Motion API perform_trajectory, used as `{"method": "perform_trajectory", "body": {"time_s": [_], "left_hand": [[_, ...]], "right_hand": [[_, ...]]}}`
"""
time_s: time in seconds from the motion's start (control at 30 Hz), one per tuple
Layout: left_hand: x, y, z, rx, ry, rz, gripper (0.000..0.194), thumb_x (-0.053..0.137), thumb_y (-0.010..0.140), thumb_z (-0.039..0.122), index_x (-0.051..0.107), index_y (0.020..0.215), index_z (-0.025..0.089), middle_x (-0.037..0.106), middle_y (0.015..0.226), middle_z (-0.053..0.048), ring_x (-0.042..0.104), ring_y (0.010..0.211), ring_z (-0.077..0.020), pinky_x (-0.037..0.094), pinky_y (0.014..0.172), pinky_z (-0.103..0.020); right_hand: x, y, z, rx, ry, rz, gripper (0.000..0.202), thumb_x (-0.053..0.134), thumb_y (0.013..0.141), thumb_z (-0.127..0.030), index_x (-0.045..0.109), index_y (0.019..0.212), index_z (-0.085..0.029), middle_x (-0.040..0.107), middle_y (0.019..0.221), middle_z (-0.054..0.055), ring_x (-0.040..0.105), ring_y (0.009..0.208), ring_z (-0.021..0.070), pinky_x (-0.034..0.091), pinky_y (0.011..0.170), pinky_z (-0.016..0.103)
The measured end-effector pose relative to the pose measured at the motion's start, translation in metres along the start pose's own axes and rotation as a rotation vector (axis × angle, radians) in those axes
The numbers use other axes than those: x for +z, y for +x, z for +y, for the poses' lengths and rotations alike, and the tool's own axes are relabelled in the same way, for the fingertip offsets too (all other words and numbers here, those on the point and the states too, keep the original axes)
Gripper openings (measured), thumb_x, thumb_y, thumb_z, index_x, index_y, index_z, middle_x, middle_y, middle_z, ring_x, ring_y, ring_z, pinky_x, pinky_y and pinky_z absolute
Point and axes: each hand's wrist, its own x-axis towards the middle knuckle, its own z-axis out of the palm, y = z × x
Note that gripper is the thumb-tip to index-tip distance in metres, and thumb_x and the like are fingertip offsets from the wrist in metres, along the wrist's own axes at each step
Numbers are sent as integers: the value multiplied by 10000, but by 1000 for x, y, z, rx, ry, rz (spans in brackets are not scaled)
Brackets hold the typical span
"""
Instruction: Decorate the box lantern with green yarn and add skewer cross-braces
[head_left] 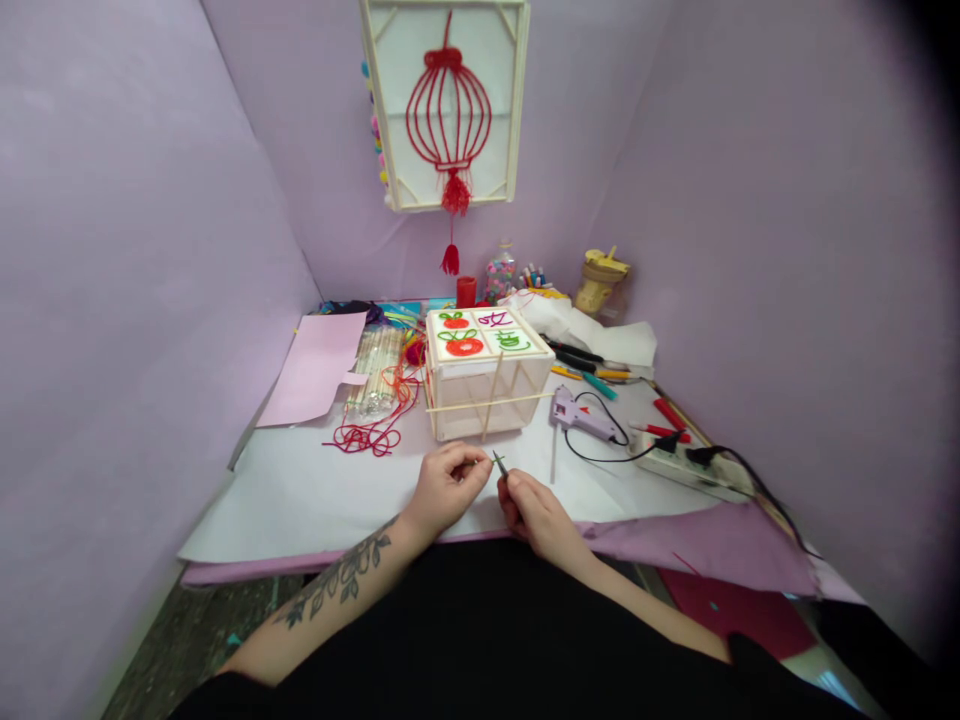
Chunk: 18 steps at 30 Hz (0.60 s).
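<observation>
My left hand [452,487] is closed in a pinch, its fingertips almost at the tip of a slim dark pointed tool [500,464]. That tool is gripped in the closed fingers of my right hand [536,508]. A tiny greenish strand shows at the tool's tip, too small to name surely; what the left fingers pinch is not clear. Just beyond both hands stands a wooden-framed box [480,400] with pale walls. Its top panel [489,336] bears red, green and purple yarn-like designs, and thin sticks cross its front.
A glue gun [583,415] and a white power strip [694,465] lie to the right. Red cord [367,437], bundled sticks [377,365] and pink paper [319,365] lie left. Behind are a jar of colored balls [500,275] and a hanging framed lantern picture [448,110].
</observation>
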Motion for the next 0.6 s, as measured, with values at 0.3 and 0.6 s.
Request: {"method": "perform_trajectory", "body": {"time_s": [0.3, 0.6], "left_hand": [[-1, 0, 1, 17, 10, 1, 275, 602, 960, 390, 631, 857, 137, 614, 757, 13, 574, 630, -102, 512, 599, -253], [-3, 2, 6, 29, 14, -31, 287, 599, 962, 399, 634, 848, 138, 617, 746, 14, 576, 621, -100, 514, 595, -252]], "right_hand": [[-1, 1, 11, -25, -27, 38, 434, 449, 902, -595, 424, 655, -238, 373, 533, -58, 325, 478, 121, 260, 433, 250], [-5, 6, -6, -210, -98, 193, 398, 661, 784, -549, 545, 977, -221, 420, 674, -52, 413, 597, 140, 377, 564, 269]]}}
